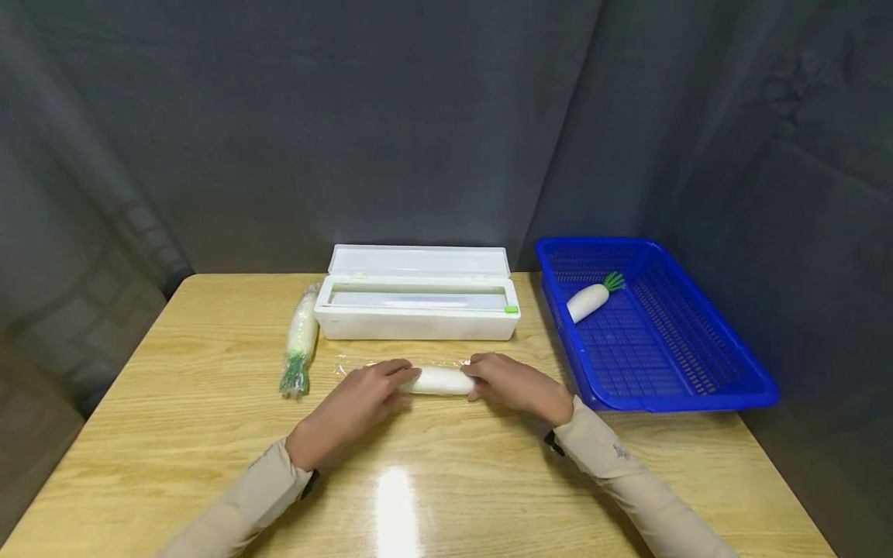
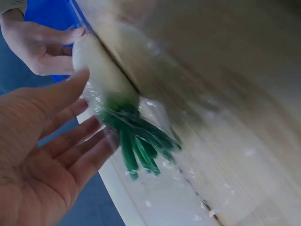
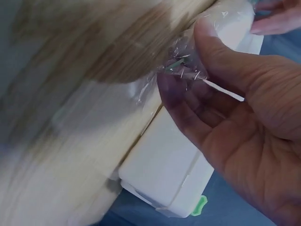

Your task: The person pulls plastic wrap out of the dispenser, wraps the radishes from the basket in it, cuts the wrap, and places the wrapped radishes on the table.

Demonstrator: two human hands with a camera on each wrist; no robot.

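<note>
A white radish [image 1: 441, 381] with green leaves [image 2: 141, 141] lies crosswise on the table, wrapped in clear plastic film [image 3: 188, 59]. At its leafy left end is my left hand [image 1: 359, 403], thumb near the white body and fingers loosely extended beside the leaves in the left wrist view. My right hand [image 1: 519, 384] holds the other end, thumb on top and fingers curled at the crumpled film. Some film spreads flat behind the left hand. Part of the radish is hidden by the hands in the head view.
Just behind stands a white film dispenser box [image 1: 418, 325], its lid [image 1: 418, 260] raised. To its left lies another wrapped radish [image 1: 302, 333]. A blue basket [image 1: 698, 403] on the right holds an unwrapped radish [image 1: 588, 301]. Dark curtains [image 1: 418, 116] hang behind the wooden table [image 1: 174, 403].
</note>
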